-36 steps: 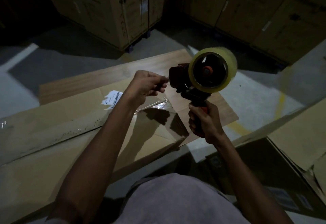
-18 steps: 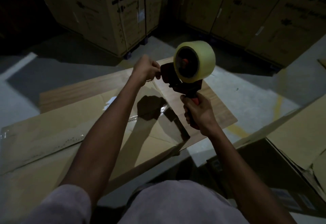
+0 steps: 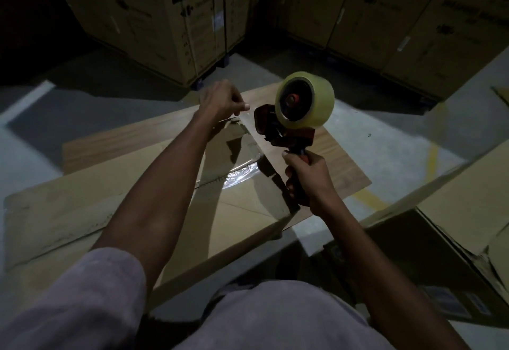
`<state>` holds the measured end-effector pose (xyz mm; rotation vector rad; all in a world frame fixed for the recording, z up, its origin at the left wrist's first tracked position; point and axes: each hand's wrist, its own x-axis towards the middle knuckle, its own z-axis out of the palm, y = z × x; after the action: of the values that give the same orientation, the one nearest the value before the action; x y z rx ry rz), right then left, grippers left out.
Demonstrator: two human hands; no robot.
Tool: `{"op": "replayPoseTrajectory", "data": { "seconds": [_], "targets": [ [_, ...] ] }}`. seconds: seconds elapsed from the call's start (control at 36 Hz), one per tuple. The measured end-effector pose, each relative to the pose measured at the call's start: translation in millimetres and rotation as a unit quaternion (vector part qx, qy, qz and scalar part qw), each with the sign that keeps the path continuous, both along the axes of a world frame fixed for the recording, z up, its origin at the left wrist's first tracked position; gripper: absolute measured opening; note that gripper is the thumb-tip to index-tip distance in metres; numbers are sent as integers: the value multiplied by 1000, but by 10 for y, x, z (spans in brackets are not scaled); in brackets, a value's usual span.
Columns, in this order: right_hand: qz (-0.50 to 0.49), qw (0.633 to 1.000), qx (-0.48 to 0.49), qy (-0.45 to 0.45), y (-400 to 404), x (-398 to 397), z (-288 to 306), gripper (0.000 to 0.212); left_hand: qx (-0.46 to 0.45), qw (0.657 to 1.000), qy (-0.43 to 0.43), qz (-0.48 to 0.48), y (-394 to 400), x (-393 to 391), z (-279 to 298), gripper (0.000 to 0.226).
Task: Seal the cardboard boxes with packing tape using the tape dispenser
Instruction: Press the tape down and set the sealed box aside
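Item: red hand-held tape dispenser (image 3: pixel 283 129), centre right of the frame, held up above the cardboard. It carries a thick roll of clear yellowish packing tape (image 3: pixel 305 101) on a red hub, the roll uppermost and the handle pointing down.

Right hand (image 3: pixel 308 176): right of centre, fingers wrapped tight around the dispenser's handle, thumb on top near the frame of the tool.

Left hand (image 3: pixel 223 100): upper centre, just left of the dispenser's front end. Fingers are curled, thumb and forefinger pinching the loose end of a clear strip of tape (image 3: pixel 239 118); the strip is thin and glossy, and its exact run between hand and dispenser is hard to make out in the dim light.

Flattened brown cardboard box (image 3: pixel 82 198): lies across the left and centre of the frame beneath both arms, with a shiny patch of old clear tape (image 3: pixel 239 176) near its middle seam. It rests on a wood-grain brown board (image 3: pixel 344 167) that shows at centre and right of centre.

Open brown cardboard box (image 3: pixel 454 211): lower right of the frame, flaps spread.

Stacked tall printed cardboard cartons (image 3: pixel 170 18): top of the frame, left and right, standing on the grey concrete floor (image 3: pixel 385 118), which bears a yellow painted line (image 3: pixel 432 154) at right.

Person's grey sleeve (image 3: pixel 71 302): lower left.
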<state>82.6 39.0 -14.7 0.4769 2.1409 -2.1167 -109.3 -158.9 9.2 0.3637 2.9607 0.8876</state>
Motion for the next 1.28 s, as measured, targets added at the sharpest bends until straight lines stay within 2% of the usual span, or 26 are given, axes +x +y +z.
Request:
{"op": "replayPoseTrajectory", "data": {
  "seconds": [0.17, 0.44, 0.75, 1.17, 1.28],
  "targets": [
    [3, 999, -34, -34, -72, -49, 44, 20, 11, 999, 23, 43, 8, 1, -153, 24],
    [-16, 998, -8, -56, -206, -9, 42, 16, 33, 997, -5, 73, 27, -3, -372, 23],
    [-15, 997, 6, -72, -182, -69, -40, 21, 29, 995, -36, 86, 30, -41, -386, 21],
    [7, 997, 30, -78, -115, -69, -47, 21, 34, 988, -51, 145, 79, -7, -418, 36],
    [3, 996, 50, -74, -82, -13, -70, 22, 37, 987, -53, 145, 92, -42, -420, 33]
  ]
}}
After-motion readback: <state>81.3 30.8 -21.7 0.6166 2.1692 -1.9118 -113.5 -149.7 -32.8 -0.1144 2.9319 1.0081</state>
